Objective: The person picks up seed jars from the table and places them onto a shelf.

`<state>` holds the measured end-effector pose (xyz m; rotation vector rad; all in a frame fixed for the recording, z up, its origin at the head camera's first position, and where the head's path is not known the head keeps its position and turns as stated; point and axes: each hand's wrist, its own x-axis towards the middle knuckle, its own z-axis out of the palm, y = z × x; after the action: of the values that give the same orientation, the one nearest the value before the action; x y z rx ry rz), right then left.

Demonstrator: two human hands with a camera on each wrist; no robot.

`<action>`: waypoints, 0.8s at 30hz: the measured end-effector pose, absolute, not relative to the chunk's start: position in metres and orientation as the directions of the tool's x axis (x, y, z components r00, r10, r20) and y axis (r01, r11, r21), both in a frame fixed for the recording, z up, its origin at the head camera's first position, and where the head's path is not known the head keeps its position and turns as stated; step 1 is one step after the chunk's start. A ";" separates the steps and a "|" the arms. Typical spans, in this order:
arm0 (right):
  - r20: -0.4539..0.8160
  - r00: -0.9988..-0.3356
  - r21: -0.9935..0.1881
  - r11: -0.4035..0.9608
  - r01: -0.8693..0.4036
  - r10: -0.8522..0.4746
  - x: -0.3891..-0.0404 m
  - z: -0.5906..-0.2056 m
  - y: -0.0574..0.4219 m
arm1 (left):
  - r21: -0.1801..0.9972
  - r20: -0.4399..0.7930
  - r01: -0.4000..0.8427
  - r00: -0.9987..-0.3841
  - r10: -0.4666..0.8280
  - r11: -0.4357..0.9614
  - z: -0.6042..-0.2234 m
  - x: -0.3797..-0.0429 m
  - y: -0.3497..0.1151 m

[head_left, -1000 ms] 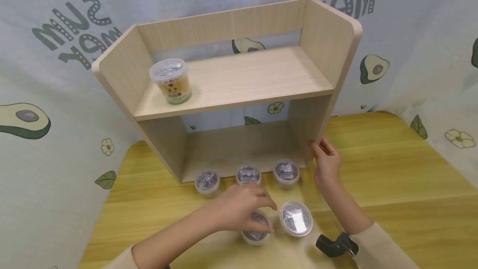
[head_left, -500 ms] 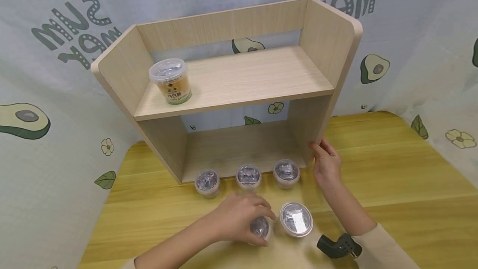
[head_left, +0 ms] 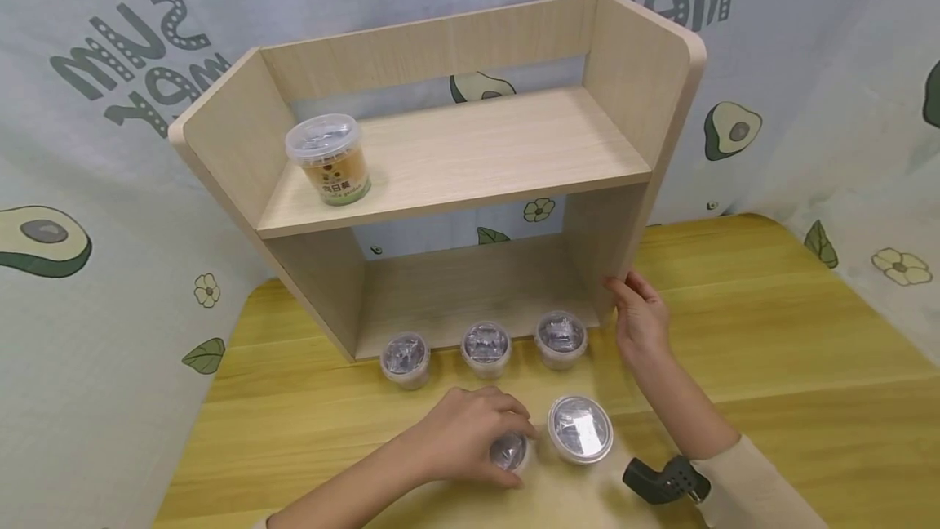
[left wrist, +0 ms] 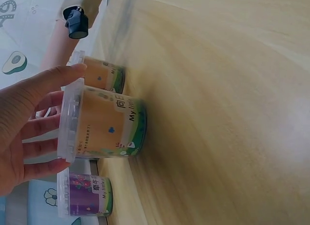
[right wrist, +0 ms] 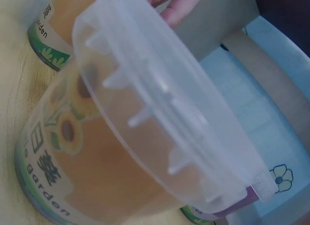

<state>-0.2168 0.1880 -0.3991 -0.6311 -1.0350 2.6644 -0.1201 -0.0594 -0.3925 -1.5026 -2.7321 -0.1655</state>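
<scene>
Left hand [head_left: 470,433]: fingers gripping tub [left wrist: 105,125] across lid [left wrist: 71,119], likely for secure purchase. Right hand [head_left: 641,321]: fingers pinching shelf [head_left: 470,144] by side edge, apparently steadying it.

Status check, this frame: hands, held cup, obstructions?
Left hand gripping orange cup around its lid. Right hand gripping shelf by its side. Three lidded cups along shelf front, perhaps in the way.

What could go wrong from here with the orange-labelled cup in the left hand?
The left hand holds the orange-labelled cup around its clear lid, so lifting it that way might pop the lid off. The neighbouring cup stands close beside it and could be bumped. Three cups stand in a row before the wooden shelf, where a forward reach might knock one.
</scene>
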 end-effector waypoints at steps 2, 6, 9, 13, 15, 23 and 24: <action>-0.308 -0.887 -0.678 -0.734 -0.048 0.343 -0.217 -0.399 0.188 | 0.083 0.074 0.842 -0.539 0.839 0.534 -0.394 -0.120 -0.059; -0.289 -0.891 -0.682 -0.729 -0.065 0.350 -0.217 -0.399 0.188 | 0.080 0.077 0.838 -0.545 0.835 0.539 -0.396 -0.120 -0.060; -0.285 -0.892 -0.688 -0.722 -0.065 0.351 -0.217 -0.400 0.188 | 0.074 0.075 0.838 -0.545 0.835 0.541 -0.397 -0.118 -0.061; -0.295 -0.890 -0.688 -0.724 -0.053 0.346 -0.216 -0.401 0.188 | 0.068 0.078 0.841 -0.541 0.837 0.537 -0.398 -0.116 -0.062; -0.296 -0.889 -0.688 -0.724 -0.054 0.349 -0.216 -0.401 0.188 | 0.069 0.080 0.842 -0.540 0.838 0.536 -0.398 -0.116 -0.063; -0.300 -0.890 -0.689 -0.723 -0.046 0.343 -0.217 -0.401 0.189 | 0.077 0.095 0.845 -0.535 0.840 0.529 -0.400 -0.116 -0.064; -0.292 -0.892 -0.694 -0.718 -0.050 0.345 -0.217 -0.401 0.189 | 0.079 0.096 0.845 -0.535 0.839 0.530 -0.400 -0.117 -0.064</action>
<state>-0.2169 0.1886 -0.4005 -0.6031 -1.0563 2.6579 -0.1166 -0.0635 -0.3997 -1.4909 -2.7069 -0.1785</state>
